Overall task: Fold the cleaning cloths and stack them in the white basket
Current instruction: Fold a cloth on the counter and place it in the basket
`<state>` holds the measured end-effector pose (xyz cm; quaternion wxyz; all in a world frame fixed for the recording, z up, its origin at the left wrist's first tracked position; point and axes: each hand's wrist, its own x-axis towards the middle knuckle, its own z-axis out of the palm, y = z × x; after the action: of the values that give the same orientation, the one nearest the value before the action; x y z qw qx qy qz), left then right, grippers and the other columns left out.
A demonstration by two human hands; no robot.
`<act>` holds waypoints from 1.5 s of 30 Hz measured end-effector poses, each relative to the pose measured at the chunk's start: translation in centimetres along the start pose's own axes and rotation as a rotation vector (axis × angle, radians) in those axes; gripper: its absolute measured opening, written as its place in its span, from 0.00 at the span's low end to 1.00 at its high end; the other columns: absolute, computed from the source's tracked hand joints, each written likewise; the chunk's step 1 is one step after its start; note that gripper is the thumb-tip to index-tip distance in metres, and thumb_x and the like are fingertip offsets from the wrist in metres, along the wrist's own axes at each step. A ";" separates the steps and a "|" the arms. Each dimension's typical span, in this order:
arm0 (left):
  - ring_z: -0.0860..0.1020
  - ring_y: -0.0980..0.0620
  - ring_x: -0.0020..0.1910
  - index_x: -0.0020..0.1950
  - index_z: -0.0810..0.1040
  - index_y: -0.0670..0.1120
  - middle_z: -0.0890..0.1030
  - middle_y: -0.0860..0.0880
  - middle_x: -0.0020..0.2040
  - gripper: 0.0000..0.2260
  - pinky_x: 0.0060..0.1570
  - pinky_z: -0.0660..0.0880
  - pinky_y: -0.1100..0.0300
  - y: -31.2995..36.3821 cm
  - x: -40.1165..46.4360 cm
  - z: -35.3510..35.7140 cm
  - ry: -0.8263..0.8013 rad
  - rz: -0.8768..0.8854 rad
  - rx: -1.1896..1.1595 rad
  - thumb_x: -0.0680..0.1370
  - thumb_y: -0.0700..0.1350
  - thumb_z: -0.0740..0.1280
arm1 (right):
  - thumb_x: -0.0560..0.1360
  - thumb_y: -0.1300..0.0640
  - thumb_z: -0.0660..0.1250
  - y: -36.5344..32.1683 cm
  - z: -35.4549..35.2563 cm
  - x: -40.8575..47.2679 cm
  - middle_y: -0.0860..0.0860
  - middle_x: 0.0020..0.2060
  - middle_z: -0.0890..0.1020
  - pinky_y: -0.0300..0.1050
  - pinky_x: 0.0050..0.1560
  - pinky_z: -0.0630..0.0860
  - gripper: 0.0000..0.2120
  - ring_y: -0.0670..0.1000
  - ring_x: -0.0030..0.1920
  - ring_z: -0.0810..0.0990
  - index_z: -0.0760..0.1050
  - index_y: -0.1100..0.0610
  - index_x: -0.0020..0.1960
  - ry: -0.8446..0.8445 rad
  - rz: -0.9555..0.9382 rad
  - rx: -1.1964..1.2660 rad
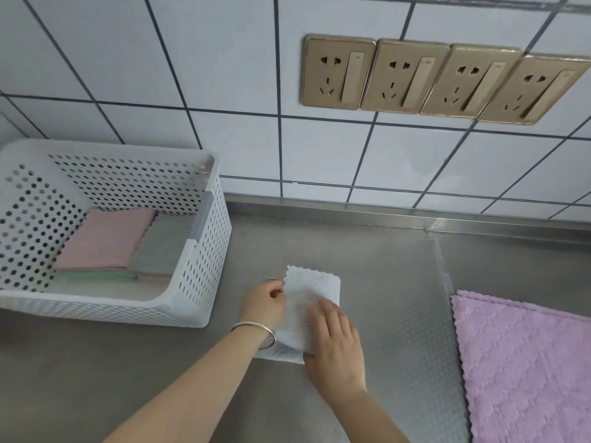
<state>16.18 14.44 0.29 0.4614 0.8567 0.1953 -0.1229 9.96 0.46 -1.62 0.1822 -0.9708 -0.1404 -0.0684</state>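
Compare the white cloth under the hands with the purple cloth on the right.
The white cloth is folded small; the purple cloth lies spread flat. Left hand and right hand are on the white cloth; nothing touches the purple. Both lie on the counter, outside the basket.

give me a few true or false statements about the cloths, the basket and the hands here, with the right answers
1. The white basket already holds folded cloths. True: a pink folded cloth lies on top of others in it.
2. Both hands are on the purple cloth. False: they are on the light blue cloth; the purple one lies untouched to the right.
3. The left hand pinches the light blue cloth at its edge. True.
4. The right hand is curled into a fist. False: it rests on the cloth with fingers straight.
5. The basket stands to the right of the hands. False: it stands to their left, against the tiled wall.
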 end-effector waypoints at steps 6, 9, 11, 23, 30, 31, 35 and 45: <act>0.77 0.47 0.52 0.60 0.75 0.47 0.80 0.47 0.53 0.13 0.47 0.67 0.62 -2.8 -0.2 -0.3 0.110 -0.150 0.025 0.77 0.38 0.59 | 0.51 0.55 0.76 1.6 2.1 -1.4 0.52 0.69 0.69 0.52 0.64 0.71 0.47 0.53 0.68 0.64 0.65 0.53 0.68 -0.210 0.042 -0.120; 0.77 0.49 0.46 0.54 0.75 0.48 0.80 0.48 0.47 0.08 0.45 0.68 0.62 -3.1 -0.6 0.0 0.178 -0.145 -0.015 0.76 0.40 0.63 | 0.51 0.57 0.76 1.3 2.5 -1.6 0.52 0.70 0.64 0.54 0.63 0.59 0.48 0.53 0.69 0.63 0.63 0.54 0.69 -0.239 0.031 -0.113; 0.77 0.51 0.43 0.50 0.77 0.47 0.80 0.50 0.42 0.05 0.43 0.67 0.64 -3.0 -0.6 0.2 0.194 -0.145 -0.025 0.75 0.44 0.66 | 0.51 0.57 0.76 1.3 2.8 -1.6 0.52 0.74 0.58 0.55 0.63 0.58 0.48 0.53 0.71 0.60 0.62 0.55 0.69 -0.238 0.035 -0.114; 0.79 0.48 0.45 0.46 0.80 0.47 0.83 0.51 0.45 0.08 0.44 0.71 0.62 -3.4 -1.3 0.9 0.281 -0.009 0.071 0.76 0.36 0.64 | 0.67 0.60 0.45 2.0 3.8 -2.3 0.54 0.76 0.45 0.54 0.71 0.45 0.37 0.52 0.76 0.43 0.40 0.59 0.76 -0.152 -0.047 -0.144; 0.78 0.45 0.52 0.55 0.80 0.49 0.82 0.48 0.54 0.15 0.50 0.73 0.56 -3.4 -1.4 1.2 0.311 0.028 0.134 0.76 0.35 0.60 | 0.65 0.59 0.46 1.7 3.2 -2.3 0.56 0.69 0.68 0.52 0.70 0.46 0.35 0.54 0.73 0.55 0.54 0.63 0.73 -0.267 -0.012 -0.148; 0.77 0.45 0.53 0.56 0.80 0.50 0.81 0.47 0.54 0.15 0.49 0.73 0.55 -3.5 -1.4 1.1 0.300 0.040 0.162 0.77 0.36 0.60 | 0.64 0.58 0.47 1.5 3.0 -2.2 0.57 0.68 0.71 0.53 0.70 0.47 0.34 0.54 0.72 0.58 0.60 0.63 0.70 -0.263 -0.006 -0.152; 0.76 0.46 0.57 0.58 0.78 0.52 0.76 0.48 0.60 0.14 0.49 0.75 0.54 -4.3 -1.7 1.3 0.279 0.210 0.458 0.73 0.44 0.67 | 0.63 0.54 0.51 0.4 1.2 -0.9 0.56 0.62 0.78 0.52 0.67 0.51 0.30 0.55 0.67 0.69 0.78 0.60 0.60 -0.163 -0.024 -0.151; 0.51 0.50 0.75 0.71 0.64 0.46 0.64 0.47 0.74 0.29 0.70 0.45 0.48 -7.3 -1.1 3.0 0.066 0.447 0.912 0.75 0.59 0.52 | 0.73 0.43 0.52 2.4 3.1 3.3 0.52 0.69 0.68 0.51 0.69 0.48 0.30 0.51 0.74 0.52 0.66 0.60 0.69 -0.323 -0.042 -0.243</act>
<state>11.84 15.28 -6.34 0.0488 0.9952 -0.0519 -0.0667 14.02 0.29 -4.64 0.0376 -0.9808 -0.1787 0.0679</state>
